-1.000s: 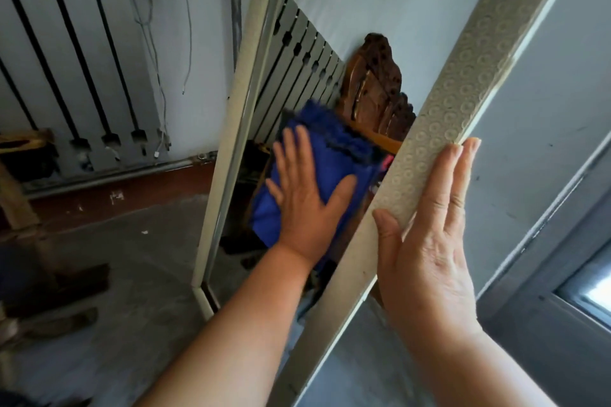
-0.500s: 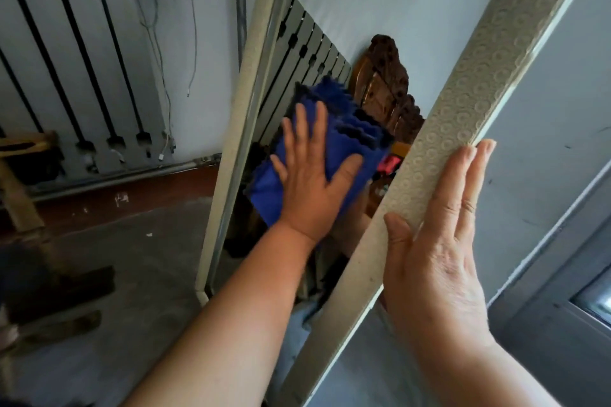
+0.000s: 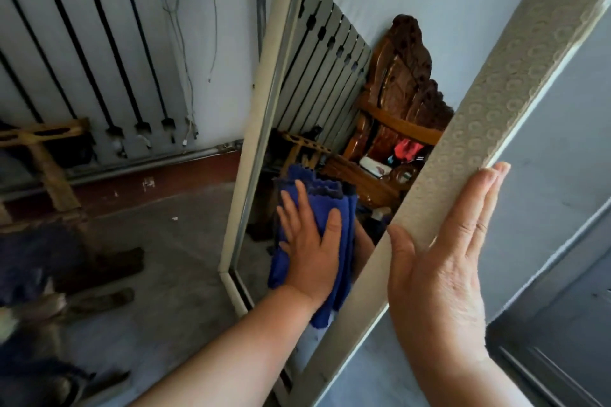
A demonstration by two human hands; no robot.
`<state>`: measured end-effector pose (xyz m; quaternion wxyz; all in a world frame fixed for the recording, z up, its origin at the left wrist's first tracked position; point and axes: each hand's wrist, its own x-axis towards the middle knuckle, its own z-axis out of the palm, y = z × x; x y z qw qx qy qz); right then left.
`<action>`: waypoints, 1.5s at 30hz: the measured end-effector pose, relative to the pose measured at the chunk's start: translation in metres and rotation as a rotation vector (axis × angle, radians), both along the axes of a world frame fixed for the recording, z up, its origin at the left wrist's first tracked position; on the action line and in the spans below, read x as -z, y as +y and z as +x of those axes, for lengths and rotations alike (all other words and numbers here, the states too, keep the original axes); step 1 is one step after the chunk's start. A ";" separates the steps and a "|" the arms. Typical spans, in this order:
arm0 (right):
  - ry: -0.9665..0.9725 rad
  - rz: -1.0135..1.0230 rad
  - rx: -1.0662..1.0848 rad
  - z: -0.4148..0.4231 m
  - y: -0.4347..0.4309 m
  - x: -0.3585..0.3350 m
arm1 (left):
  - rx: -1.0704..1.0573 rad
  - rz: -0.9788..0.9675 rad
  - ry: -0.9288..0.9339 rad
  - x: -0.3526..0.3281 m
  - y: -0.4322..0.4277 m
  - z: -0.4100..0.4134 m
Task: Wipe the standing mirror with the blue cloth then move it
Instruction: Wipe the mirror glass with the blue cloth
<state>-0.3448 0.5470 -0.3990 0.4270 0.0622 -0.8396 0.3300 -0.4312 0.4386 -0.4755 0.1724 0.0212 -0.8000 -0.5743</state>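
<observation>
Two bare hands are on a tall mirror (image 3: pixel 330 82) that stands on the grey floor (image 3: pixel 172 261) and looks tilted in this view. The left hand (image 3: pixel 310 258) lies flat and spread wide, with its palm pressing the blue cloth (image 3: pixel 344 225) onto the glass low down, near the bottom of the mirror. It does not grip the cloth; it just pushes on it. The cloth is bunched in folds, with a zigzag edge at the top, and part of it hangs below the wrist. The right hand (image 3: pixel 443 261) is open too, with its fingers (image 3: pixel 476 201) straight and close together. They lie flat along the outer edge of the right side of the frame (image 3: pixel 515 69), and the thumb rests on the front of the frame. That side of the frame is pale and has a bumpy pattern of little rings. The left side of the frame is smooth and cream. In the glass you can see a carved brown wooden chair (image 3: pixel 400 89) and some grey slats, and something red on the chair seat. Behind the mirror on the left is a grey radiator (image 3: pixel 86 53) on the wall, with thin white wires (image 3: pixel 185 53) hanging down in front of it. A wooden stand (image 3: pixel 49 155) is by the wall on the far left. A grey door (image 3: pixel 562 324) is on the right.
</observation>
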 end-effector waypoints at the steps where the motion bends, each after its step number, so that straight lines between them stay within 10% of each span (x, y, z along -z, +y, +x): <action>1: 0.000 -0.012 0.002 -0.001 -0.002 0.002 | 0.012 -0.054 0.030 -0.002 -0.005 -0.005; 7: -0.027 -0.025 0.037 -0.008 -0.005 0.007 | -0.086 -0.080 0.108 -0.002 -0.029 -0.054; 15: -0.016 -0.002 0.044 -0.006 -0.001 0.008 | -0.260 0.297 -0.445 0.051 -0.040 -0.042; 26: -0.002 0.117 0.154 -0.012 0.004 0.014 | -0.127 -0.084 0.153 -0.003 -0.028 -0.062; 34: -0.038 0.075 0.093 -0.011 0.003 0.014 | -0.331 0.367 -0.504 0.067 -0.049 -0.049; 41: -0.057 0.039 0.085 -0.010 0.000 0.014 | -0.076 -0.104 0.203 -0.035 -0.005 -0.055; 45: -0.049 0.086 0.081 -0.009 0.001 0.011 | -0.170 -0.040 0.163 -0.003 -0.042 -0.080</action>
